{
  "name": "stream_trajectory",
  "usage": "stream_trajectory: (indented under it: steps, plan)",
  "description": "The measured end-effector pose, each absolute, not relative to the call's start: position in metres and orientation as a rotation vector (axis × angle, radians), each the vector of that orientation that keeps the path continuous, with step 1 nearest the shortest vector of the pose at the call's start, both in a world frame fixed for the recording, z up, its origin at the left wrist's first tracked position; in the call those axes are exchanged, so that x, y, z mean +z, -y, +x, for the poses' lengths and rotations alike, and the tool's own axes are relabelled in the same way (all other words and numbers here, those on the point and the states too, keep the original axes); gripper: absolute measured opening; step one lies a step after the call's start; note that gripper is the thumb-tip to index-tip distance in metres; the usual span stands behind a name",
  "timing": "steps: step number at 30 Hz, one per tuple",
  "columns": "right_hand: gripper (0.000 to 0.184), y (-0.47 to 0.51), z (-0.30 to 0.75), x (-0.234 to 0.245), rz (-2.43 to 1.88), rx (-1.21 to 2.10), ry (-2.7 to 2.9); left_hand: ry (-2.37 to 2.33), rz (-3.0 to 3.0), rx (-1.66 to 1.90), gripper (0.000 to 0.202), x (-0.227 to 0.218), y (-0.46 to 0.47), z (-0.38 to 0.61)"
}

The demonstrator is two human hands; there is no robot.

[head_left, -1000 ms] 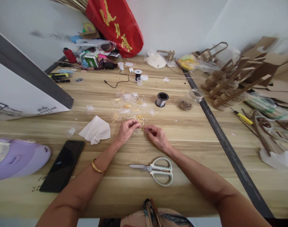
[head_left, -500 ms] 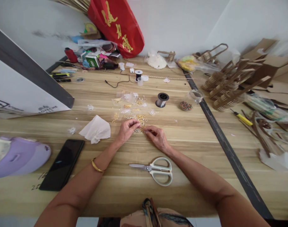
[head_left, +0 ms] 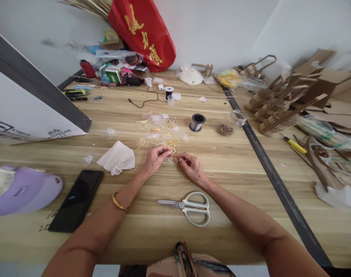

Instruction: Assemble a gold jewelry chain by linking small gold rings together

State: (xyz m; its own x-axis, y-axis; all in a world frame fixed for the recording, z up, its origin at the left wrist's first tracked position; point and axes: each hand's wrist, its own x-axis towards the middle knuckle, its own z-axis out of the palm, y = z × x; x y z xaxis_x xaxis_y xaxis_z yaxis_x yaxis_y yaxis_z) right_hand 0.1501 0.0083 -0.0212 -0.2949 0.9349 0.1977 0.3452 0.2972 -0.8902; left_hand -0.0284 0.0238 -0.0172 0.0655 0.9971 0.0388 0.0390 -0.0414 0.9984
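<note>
My left hand (head_left: 156, 158) is closed, thumb and forefinger pinched over a pile of small gold and silver beads (head_left: 171, 144). Close by on the right, my right hand (head_left: 192, 166) is pinched too, its fingertips pointing toward the left ones. What lies between the fingertips is too small to make out. Behind the hands are several little clear bags (head_left: 156, 119) of gold and silver pieces. Scissors with pale handles (head_left: 197, 209) lie on the wooden table (head_left: 239, 169) in front of the hands, blades pointing left.
A spool of thin wire (head_left: 198, 122) and a container of dark beads (head_left: 226, 129) stand behind the hands. To the left are a tissue (head_left: 117, 157), a black phone (head_left: 76, 201) and a purple case (head_left: 28, 190). Small woven baskets (head_left: 275, 115) and a yellow cutter (head_left: 295, 145) sit right.
Both hands stay almost in place, still pinched close together. My right fingertips have shifted very slightly. The scissors and beads have not moved.
</note>
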Motion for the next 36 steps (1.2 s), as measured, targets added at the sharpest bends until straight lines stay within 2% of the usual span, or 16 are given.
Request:
stream_trajectory:
  steps: [14,25,36]
  plan:
    - [0.028,-0.0096,0.1532,-0.0229,-1.118,1.138,1.643,-1.131,1.235,1.203,0.028,-0.0194,-0.0248,-0.0287]
    - [0.023,-0.0062,0.1495,-0.0186,-1.175,1.044,1.725,-1.098,1.185,1.217,0.029,-0.0222,-0.0262,-0.0285]
    - [0.02,-0.0059,0.1515,-0.0166,-1.146,1.104,1.763,-1.12,1.199,1.191,0.03,-0.0151,-0.0233,-0.0276]
